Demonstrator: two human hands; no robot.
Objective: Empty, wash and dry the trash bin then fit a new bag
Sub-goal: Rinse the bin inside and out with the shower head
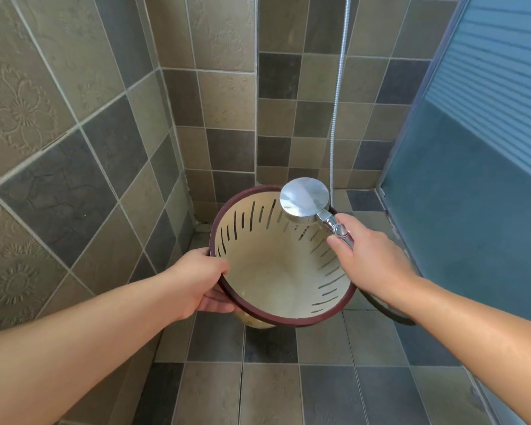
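Observation:
A cream trash bin with narrow slits in its wall and a dark red rim is held above the tiled floor, tilted with its mouth toward me. Its inside holds nothing that I can see. My left hand grips the rim on the left side, thumb inside, fingers underneath. My right hand is closed around the chrome handle of a round shower head, which hangs face down over the bin's far right rim. No water is visible.
A metal shower hose hangs down the back wall. A dark hose loop curves under my right wrist. Tiled walls close in at the left and back. A frosted glass door stands at the right.

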